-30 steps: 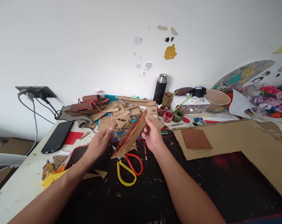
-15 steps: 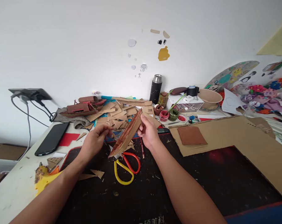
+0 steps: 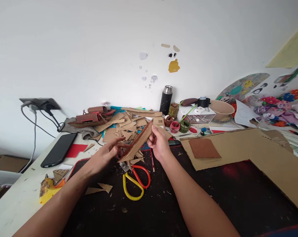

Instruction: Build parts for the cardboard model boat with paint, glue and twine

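Both hands hold a long, narrow cardboard boat hull (image 3: 137,143) above the black desk mat (image 3: 163,204). My left hand (image 3: 107,154) pinches its lower near end, fingers closed on the edge. My right hand (image 3: 159,142) grips the upper far end, which points up and away to the right. The hull shows its plain brown outer side. Directly beneath it lie scissors (image 3: 135,179) with one red and one yellow handle, and a red pencil (image 3: 152,159).
A heap of cardboard scraps (image 3: 125,126) and a finished brown model boat (image 3: 89,118) lie behind. A black phone (image 3: 59,149) rests left, a large cardboard sheet (image 3: 250,148) with a brown square right. Paint pots (image 3: 178,125), a flask (image 3: 165,99) and a bowl (image 3: 221,109) stand at the back.
The hull has been turned over: its red-brown inside faced me earlier, its plain outer side shows now. My left hand shifted right along the lower end, and the view tilted slightly down.
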{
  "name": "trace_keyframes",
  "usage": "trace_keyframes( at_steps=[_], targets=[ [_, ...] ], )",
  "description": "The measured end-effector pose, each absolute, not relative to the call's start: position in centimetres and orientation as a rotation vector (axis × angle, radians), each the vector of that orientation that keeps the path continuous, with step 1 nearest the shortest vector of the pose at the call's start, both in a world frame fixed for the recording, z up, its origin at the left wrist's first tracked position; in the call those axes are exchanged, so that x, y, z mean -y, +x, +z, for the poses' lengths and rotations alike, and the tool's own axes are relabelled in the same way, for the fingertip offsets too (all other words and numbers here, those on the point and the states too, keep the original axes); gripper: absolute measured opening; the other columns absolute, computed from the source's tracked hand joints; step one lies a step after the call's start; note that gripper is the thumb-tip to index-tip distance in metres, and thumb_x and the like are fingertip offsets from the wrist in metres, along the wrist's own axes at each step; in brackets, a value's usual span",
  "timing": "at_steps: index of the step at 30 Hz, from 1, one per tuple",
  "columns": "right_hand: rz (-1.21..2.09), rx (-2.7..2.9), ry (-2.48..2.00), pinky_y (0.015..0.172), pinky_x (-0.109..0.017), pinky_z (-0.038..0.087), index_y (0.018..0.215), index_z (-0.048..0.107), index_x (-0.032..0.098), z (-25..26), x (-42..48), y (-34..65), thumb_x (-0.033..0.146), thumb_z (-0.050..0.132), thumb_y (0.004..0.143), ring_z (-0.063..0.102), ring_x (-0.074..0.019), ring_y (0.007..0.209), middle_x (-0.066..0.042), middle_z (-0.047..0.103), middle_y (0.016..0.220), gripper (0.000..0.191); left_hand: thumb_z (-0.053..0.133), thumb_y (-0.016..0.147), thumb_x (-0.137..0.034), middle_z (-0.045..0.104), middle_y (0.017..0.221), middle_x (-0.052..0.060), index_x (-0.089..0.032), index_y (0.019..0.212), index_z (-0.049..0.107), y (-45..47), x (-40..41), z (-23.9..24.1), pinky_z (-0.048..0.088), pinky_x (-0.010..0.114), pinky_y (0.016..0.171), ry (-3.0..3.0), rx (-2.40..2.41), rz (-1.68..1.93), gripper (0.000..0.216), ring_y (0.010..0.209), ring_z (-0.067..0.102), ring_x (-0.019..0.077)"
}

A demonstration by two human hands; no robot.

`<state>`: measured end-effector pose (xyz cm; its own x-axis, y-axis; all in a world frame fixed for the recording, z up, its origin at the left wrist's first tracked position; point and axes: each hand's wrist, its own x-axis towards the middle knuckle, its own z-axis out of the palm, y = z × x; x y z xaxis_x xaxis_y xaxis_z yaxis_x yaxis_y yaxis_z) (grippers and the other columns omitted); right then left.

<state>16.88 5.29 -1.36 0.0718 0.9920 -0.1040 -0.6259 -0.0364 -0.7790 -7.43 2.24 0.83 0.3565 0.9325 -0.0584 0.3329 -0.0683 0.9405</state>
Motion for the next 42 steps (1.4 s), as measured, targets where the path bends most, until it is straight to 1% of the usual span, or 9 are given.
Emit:
trace_keyframes(
  at_steps=[2,4,9,18,22,26,30,38,42],
  targets=[
    [1.43,0.598,-0.801,0.038,-0.019,0.027,0.075,0.056,0.021,-1.5,-5.3,16.8,0.058,0.093,0.07,0.043,-0.0064,0.04,0.009,0.051,0.054,0.052,0.075,0.076,-0.085,0.077,0.13,0.021,-0.02,0.152,0.058,-7.1,-2.0,0.7,0.057,0.047,0.097,1.575,-1.11,0.68,0.101,0.118,0.071,0.0387],
    [1.432,0.603,-0.805,0.038,-0.019,0.027,0.076,0.057,0.021,-1.5,-5.3,16.8,0.057,0.092,0.07,0.043,-0.0066,0.04,0.009,0.052,0.055,0.051,0.083,0.077,-0.071,0.078,0.125,0.017,-0.021,0.155,0.054,-6.7,-1.7,0.5,0.058,0.045,0.093,1.561,-1.1,0.645,0.097,0.112,0.073,0.035],
    [1.465,0.645,-0.817,0.039,-0.019,0.026,0.089,0.066,0.019,-1.5,-5.0,16.6,0.057,0.091,0.07,0.044,-0.0074,0.04,0.009,0.054,0.054,0.05,0.082,0.083,-0.058,0.079,0.117,0.01,-0.021,0.155,0.056,-6.0,-1.2,0.3,0.059,0.037,0.08,1.649,-1.126,0.614,0.084,0.091,0.072,0.0247],
    [1.4,0.666,-0.843,0.038,-0.019,0.025,0.088,0.067,0.019,-1.3,-4.9,16.4,0.058,0.086,0.075,0.044,-0.0074,0.039,0.009,0.052,0.053,0.046,0.078,0.085,-0.069,0.065,0.153,0.019,-0.026,0.164,0.047,-4.6,0.1,-1.6,0.051,0.057,0.113,2.094,-1.308,0.679,0.095,0.137,0.062,0.0424],
    [1.342,0.64,-0.824,0.038,-0.019,0.021,0.085,0.066,0.019,-1.3,-5.0,16.5,0.058,0.086,0.076,0.04,-0.0065,0.038,0.01,0.047,0.051,0.045,0.079,0.081,-0.072,0.065,0.151,0.021,-0.024,0.169,0.038,-3.5,0.8,-3.1,0.049,0.061,0.114,2.326,-1.384,0.608,0.109,0.138,0.06,0.0464],
    [1.359,0.643,-0.813,0.038,-0.019,0.019,0.084,0.065,0.019,-1.3,-5.0,16.5,0.058,0.086,0.077,0.039,-0.0066,0.038,0.01,0.046,0.051,0.044,0.071,0.09,-0.051,0.068,0.145,0.021,-0.019,0.171,0.032,-3.2,1.0,-3.8,0.049,0.058,0.113,2.449,-1.412,0.601,0.096,0.134,0.063,0.0428],
    [1.366,0.656,-0.803,0.038,-0.019,0.02,0.083,0.066,0.019,-1.2,-5.0,16.4,0.058,0.084,0.078,0.039,-0.0066,0.038,0.009,0.047,0.051,0.044,0.063,0.093,-0.037,0.074,0.133,0.02,-0.016,0.167,0.039,-3.3,0.7,-3.7,0.054,0.054,0.106,2.451,-1.453,0.587,0.081,0.124,0.069,0.0399],
    [1.353,0.649,-0.803,0.038,-0.02,0.022,0.084,0.067,0.019,-1.0,-4.8,16.4,0.058,0.084,0.078,0.038,-0.0068,0.038,0.01,0.046,0.05,0.044,0.054,0.102,-0.048,0.07,0.148,0.018,-0.018,0.157,0.053,-3.3,0.0,-3.7,0.051,0.053,0.116,2.189,-1.483,0.764,0.063,0.138,0.065,0.0378],
    [1.353,0.632,-0.801,0.037,-0.02,0.022,0.082,0.066,0.019,-1.0,-4.8,16.5,0.06,0.086,0.077,0.038,-0.0065,0.039,0.01,0.046,0.05,0.046,0.061,0.099,-0.056,0.064,0.157,0.013,-0.022,0.154,0.059,-3.9,-0.6,-2.3,0.041,0.052,0.126,1.838,-1.484,0.92,0.065,0.149,0.055,0.0359]
  ],
)
